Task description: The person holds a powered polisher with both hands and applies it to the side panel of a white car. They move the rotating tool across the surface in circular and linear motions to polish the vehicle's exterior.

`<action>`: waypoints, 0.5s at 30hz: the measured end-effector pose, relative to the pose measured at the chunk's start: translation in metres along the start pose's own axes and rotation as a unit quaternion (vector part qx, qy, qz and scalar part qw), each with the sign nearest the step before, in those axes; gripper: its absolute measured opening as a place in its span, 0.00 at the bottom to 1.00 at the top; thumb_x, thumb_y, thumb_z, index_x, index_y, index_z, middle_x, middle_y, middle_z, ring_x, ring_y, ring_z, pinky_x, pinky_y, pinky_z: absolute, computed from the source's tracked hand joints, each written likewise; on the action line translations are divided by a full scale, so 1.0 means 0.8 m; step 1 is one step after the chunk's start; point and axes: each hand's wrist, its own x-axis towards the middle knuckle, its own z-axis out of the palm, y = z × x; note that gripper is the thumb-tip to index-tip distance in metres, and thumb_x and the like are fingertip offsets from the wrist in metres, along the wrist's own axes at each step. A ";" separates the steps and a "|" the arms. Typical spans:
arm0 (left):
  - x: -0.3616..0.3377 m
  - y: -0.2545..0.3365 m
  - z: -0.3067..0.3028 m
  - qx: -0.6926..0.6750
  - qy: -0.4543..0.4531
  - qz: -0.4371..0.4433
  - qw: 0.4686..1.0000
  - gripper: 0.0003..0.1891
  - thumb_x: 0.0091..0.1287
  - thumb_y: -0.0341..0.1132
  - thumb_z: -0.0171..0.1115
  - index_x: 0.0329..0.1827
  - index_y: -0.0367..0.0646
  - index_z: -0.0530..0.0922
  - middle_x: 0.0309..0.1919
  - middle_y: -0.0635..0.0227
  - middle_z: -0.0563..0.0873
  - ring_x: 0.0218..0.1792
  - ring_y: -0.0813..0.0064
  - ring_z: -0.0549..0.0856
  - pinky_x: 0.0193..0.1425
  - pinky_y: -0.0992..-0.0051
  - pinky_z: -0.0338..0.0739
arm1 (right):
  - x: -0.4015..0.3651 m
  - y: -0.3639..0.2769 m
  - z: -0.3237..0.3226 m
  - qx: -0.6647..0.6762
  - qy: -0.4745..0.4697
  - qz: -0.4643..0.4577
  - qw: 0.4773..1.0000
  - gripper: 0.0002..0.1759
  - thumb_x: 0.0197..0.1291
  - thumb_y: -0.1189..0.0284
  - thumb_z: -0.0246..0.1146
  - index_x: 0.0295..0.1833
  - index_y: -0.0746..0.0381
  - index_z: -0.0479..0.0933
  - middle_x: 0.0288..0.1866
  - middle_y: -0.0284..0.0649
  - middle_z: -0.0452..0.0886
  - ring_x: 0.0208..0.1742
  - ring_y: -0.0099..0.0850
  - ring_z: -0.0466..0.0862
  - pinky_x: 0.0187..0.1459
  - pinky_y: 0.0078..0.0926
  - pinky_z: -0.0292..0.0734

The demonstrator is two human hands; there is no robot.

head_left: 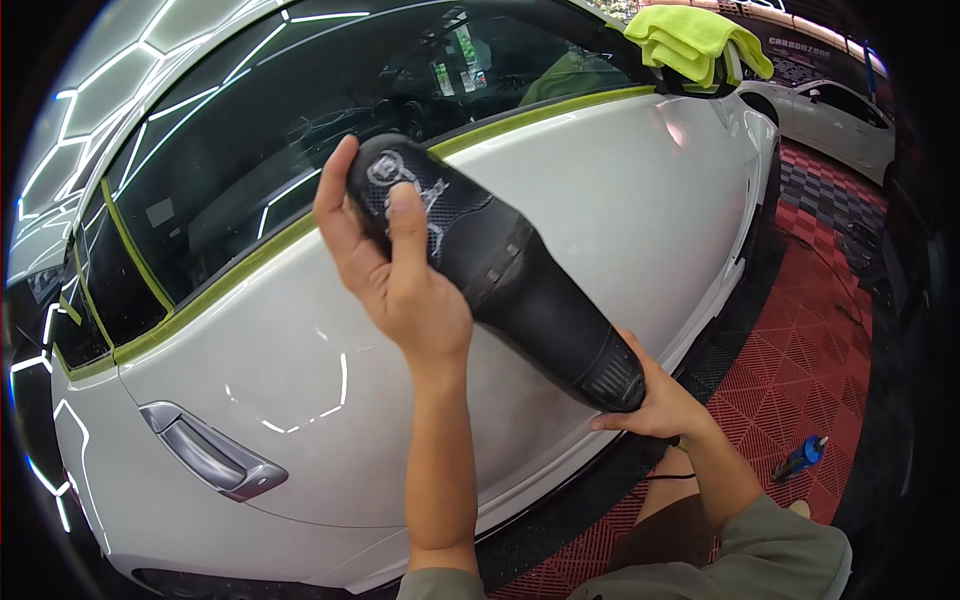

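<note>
A black power tool [550,300], which looks like a polisher, is held diagonally in front of the white car door [590,190]. My left hand [405,265] grips its upper end, with the thumb on the patterned head and the fingers around the far side. My right hand [660,400] holds the lower end, near the vents. Whatever is on the tool's underside is hidden. Yellow-green tape [240,270] runs along the window's lower edge. The silver door handle [215,450] is at the lower left.
A folded yellow-green towel [690,45] lies over the side mirror. On the red tiled floor [800,350] stands a blue bottle [800,458], with a dark cable [835,270] farther back. Another white car [835,120] is at the upper right.
</note>
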 end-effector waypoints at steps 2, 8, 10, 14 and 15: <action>-0.001 -0.036 0.027 0.069 -0.028 0.034 0.997 0.21 0.74 0.25 0.55 0.69 0.40 0.69 0.47 0.64 0.82 0.46 0.80 0.81 0.54 0.82 0.77 | -0.005 0.020 -0.022 0.003 0.030 0.007 1.000 0.62 0.42 0.73 0.82 0.80 0.61 0.51 0.71 0.45 0.69 0.74 0.38 0.68 0.72 0.34 0.61; -0.010 -0.100 0.098 0.147 -0.047 0.065 0.986 0.20 0.66 0.29 0.59 0.62 0.40 0.74 0.44 0.54 0.83 0.44 0.54 0.81 0.55 0.62 0.71 | -0.021 0.061 -0.063 0.125 0.093 0.133 0.979 0.58 0.42 0.83 0.78 0.78 0.64 0.52 0.52 0.42 0.77 0.38 0.26 0.82 0.37 0.22 0.79; -0.012 -0.106 0.117 0.205 -0.059 0.077 0.974 0.20 0.66 0.30 0.59 0.61 0.41 0.73 0.42 0.54 0.82 0.44 0.52 0.80 0.55 0.59 0.68 | -0.022 0.064 -0.071 0.172 0.108 0.123 0.971 0.55 0.44 0.85 0.77 0.77 0.65 0.53 0.44 0.40 0.79 0.27 0.23 0.80 0.27 0.20 0.78; -0.019 -0.122 0.134 0.200 -0.080 0.061 0.975 0.20 0.67 0.30 0.58 0.63 0.43 0.72 0.45 0.56 0.81 0.47 0.53 0.79 0.60 0.58 0.65 | -0.029 0.069 -0.078 0.163 0.158 0.125 0.966 0.37 0.45 0.85 0.74 0.61 0.65 0.64 0.31 0.38 0.79 0.24 0.27 0.81 0.26 0.25 0.78; -0.023 -0.125 0.138 0.205 -0.088 0.055 0.973 0.20 0.67 0.30 0.58 0.63 0.43 0.72 0.45 0.56 0.81 0.48 0.53 0.79 0.61 0.58 0.64 | -0.035 0.081 -0.081 0.149 0.166 0.131 0.966 0.35 0.46 0.84 0.74 0.60 0.65 0.65 0.32 0.39 0.78 0.24 0.27 0.80 0.26 0.24 0.78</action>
